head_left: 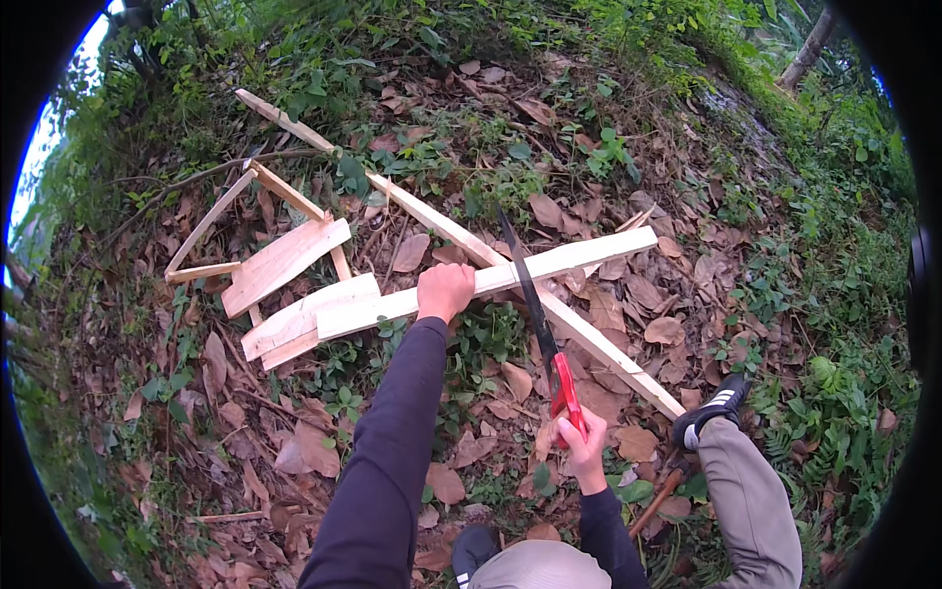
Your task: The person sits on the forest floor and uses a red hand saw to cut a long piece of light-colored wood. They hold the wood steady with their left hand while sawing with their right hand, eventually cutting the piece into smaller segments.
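Clasping the plank (497, 280), left hand (446, 292) sits left of the saw (540, 322) gripped by right hand (584, 440).

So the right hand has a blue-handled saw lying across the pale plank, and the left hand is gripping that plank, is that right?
Not quite: in the head view, the saw has a red handle, not blue. The right hand does hold it across the pale plank, which the left hand grips.

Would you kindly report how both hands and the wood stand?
Left hand gripping pale board. Right hand holding red-handled saw across the board. Board lies over another plank; shoe at that plank's near end.
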A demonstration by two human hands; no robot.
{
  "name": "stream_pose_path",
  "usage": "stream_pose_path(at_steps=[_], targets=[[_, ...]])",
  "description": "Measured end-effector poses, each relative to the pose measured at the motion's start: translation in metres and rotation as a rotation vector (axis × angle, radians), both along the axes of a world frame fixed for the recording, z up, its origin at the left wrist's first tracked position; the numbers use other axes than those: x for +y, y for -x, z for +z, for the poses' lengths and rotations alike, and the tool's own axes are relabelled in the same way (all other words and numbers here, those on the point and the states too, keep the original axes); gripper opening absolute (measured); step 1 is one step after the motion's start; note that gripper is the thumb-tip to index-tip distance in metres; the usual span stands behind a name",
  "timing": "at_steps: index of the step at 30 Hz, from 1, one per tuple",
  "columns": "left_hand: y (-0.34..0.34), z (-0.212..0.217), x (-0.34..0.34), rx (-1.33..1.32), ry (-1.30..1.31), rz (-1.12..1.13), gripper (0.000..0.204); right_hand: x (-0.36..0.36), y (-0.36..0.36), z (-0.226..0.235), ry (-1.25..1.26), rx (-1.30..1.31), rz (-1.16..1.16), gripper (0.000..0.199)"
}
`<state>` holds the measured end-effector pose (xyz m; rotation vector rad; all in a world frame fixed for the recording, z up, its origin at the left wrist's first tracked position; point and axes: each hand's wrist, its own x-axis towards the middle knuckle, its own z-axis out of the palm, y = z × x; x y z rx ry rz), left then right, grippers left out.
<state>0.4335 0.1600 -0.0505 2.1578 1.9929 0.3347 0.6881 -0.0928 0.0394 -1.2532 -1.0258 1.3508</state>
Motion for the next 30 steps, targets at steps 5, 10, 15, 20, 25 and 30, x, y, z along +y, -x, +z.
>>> stream_pose_path(at_steps=[5, 10, 15, 20, 25, 30], targets=[[-0.008, 0.011, -0.002, -0.016, 0.035, 0.041, 0.049, -0.001, 0.008, 0.014, 0.056, -0.076, -0.125, 0.014], [-0.007, 0.012, -0.002, -0.042, 0.038, 0.059, 0.051, 0.005, 0.015, 0.013, 0.036, -0.213, -0.105, 0.021], [-0.009, 0.018, -0.003, -0.008, 0.019, 0.086, 0.052, 0.021, 0.016, -0.003, -0.030, -0.340, -0.108, 0.020], [-0.008, 0.009, 0.000, -0.007, 0.005, 0.028, 0.052, -0.010, -0.004, -0.009, -0.047, -0.321, -0.103, 0.025], [0.001, 0.003, 0.002, -0.048, 0.016, 0.018, 0.056, 0.041, 0.014, -0.008, -0.085, -0.405, -0.062, 0.028], [-0.009, 0.002, -0.014, -0.035, 0.001, 0.004, 0.057, -0.007, 0.006, 0.004, -0.025, -0.336, -0.105, 0.025]])
